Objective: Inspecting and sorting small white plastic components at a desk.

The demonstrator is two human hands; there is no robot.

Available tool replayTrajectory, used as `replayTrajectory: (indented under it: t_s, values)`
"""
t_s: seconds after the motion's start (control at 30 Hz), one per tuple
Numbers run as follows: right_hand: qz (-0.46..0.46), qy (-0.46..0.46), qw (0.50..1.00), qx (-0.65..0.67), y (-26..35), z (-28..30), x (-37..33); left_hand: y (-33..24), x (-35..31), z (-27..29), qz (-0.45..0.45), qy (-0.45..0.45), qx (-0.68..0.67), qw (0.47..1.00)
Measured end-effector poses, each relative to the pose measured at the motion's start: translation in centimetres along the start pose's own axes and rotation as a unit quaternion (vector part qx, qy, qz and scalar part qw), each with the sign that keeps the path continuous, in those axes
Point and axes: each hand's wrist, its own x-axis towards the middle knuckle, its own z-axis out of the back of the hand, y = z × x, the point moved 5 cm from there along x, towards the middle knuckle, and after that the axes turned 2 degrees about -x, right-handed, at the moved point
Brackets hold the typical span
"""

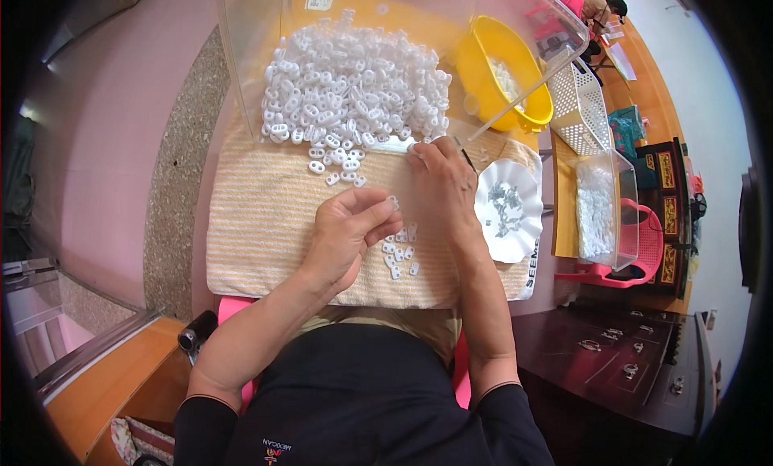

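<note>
While the left hand [348, 228] pinches a small, whitish, round-edged piece [393, 202], the right hand [448, 176] curls, its hold unclear.

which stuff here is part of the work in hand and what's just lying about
Likely in the work:
left hand, pinching a small pale piece
right hand, by the heap of white pieces
striped towel
scalloped white dish with grey bits

Likely just around:
pink chair at right
dark cabinet
white perforated basket
</note>
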Motion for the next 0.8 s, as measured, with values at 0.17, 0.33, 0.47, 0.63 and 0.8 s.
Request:
replayTrajectory:
  t_s: [0.17, 0.33, 0.47, 0.63, 0.8]
  values:
    - [0.048, -0.058, 0.995, 0.058, 0.2, 0.8, -0.1, 0.0, -0.1, 0.0, 0.002, 0.003, 0.005, 1.0]
    - [0.057, -0.06, 0.995, 0.054, 0.7, 0.8, -0.1, 0.0, -0.1, 0.0, -0.001, 0.004, 0.004, 1.0]
    - [0.045, -0.046, 0.996, 0.061, 0.6, 0.7, -0.2, -0.1, -0.1, 0.1, -0.004, 0.004, 0.006, 1.0]
    - [-0.001, 0.01, 0.995, 0.102, 0.1, 0.8, -0.4, -0.2, -0.1, 0.0, -0.008, 0.008, 0.008, 1.0]
    - [-0.003, 0.079, 0.989, 0.121, -0.5, 0.9, -0.5, -0.2, -0.1, 0.0, -0.011, 0.007, 0.008, 1.0]
